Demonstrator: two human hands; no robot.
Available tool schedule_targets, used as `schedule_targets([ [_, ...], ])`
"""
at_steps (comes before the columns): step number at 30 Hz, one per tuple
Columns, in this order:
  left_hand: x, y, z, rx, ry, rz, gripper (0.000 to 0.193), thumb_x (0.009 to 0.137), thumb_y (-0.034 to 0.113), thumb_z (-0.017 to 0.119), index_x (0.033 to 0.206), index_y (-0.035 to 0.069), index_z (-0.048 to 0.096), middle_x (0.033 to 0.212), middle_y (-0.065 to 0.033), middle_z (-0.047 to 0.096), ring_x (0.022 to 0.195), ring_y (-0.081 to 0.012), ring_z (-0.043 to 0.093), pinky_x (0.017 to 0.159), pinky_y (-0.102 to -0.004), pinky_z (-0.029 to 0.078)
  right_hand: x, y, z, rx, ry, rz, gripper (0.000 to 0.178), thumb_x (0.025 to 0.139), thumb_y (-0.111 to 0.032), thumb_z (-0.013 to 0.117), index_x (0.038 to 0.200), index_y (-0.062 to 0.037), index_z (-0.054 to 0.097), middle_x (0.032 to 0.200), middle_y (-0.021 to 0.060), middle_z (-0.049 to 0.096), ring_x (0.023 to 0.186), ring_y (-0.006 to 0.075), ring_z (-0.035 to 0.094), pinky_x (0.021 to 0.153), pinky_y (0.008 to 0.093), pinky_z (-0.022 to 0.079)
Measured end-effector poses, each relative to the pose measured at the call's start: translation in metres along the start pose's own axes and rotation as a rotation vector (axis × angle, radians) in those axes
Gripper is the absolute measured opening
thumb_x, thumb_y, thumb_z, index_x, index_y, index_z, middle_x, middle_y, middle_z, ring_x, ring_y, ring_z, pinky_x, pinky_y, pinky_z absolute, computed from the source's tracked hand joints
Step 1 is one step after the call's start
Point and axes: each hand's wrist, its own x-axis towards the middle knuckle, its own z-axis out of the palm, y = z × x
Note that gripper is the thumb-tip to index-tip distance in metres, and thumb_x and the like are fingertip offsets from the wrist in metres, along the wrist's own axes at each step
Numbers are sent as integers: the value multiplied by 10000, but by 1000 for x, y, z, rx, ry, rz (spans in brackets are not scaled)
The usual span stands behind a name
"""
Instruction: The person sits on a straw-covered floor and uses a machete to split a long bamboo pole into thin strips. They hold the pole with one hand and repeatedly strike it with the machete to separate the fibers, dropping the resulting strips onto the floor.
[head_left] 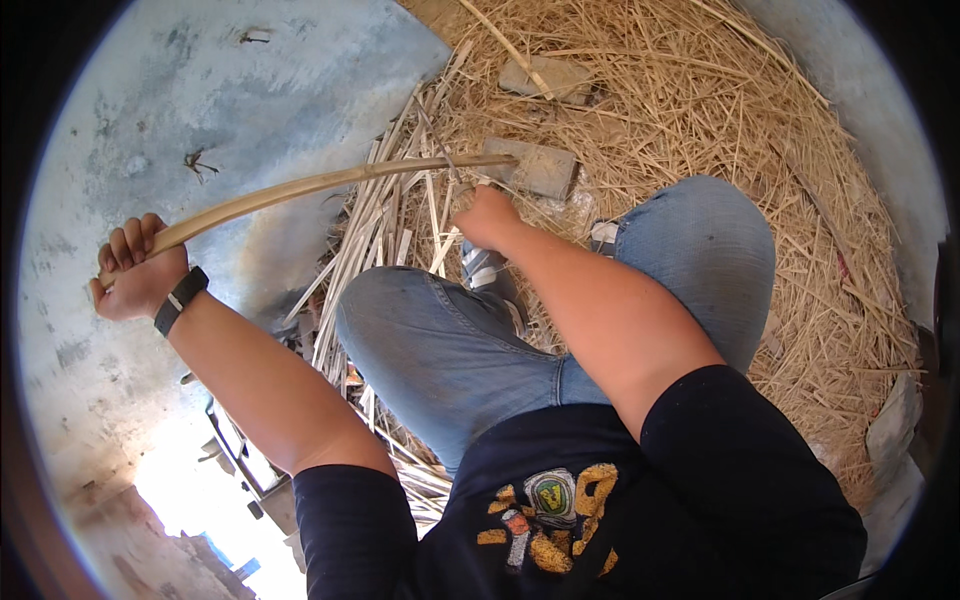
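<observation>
My left hand (137,265) is closed around the near end of a long, curved bamboo strip (290,190), out at the far left. The strip arches across to the right, and its far end lies over a grey block (548,170). My right hand (486,217) is a fist just below the strip, near that far end. From this fist a thin, narrow blade (440,140) points up and left, crossing the strip; it looks like a knife. Its handle is mostly hidden by my fingers.
Loose shavings (680,110) cover the floor ahead and to the right. A heap of pale split strips (350,260) lies along my left side. Another block (545,78) sits farther off. A blue-white wall (280,90) rises at left. My bent knees (700,260) flank my right forearm.
</observation>
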Motion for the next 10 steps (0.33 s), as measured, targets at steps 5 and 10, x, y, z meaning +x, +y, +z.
schedule_targets([
  [5, 3, -3, -5, -48, -25, -19, 304, 765, 415, 435, 602, 163, 388, 514, 25, 308, 457, -136, 274, 479, -294, 238, -40, -46, -9, 40, -162, -336, 375, 852, -145, 619, 1185, 23, 575, 1001, 218, 666, 971, 344, 669, 858, 429, 540],
  [10, 2, -4, 15, -3, -50, -8, 286, 756, 404, 432, 606, 165, 383, 510, 22, 303, 455, -133, 274, 478, -290, 234, -42, -33, -10, 234, -212, -319, 380, 900, -144, 588, 1265, -42, 562, 1064, 223, 658, 997, 341, 670, 876, 421, 543],
])
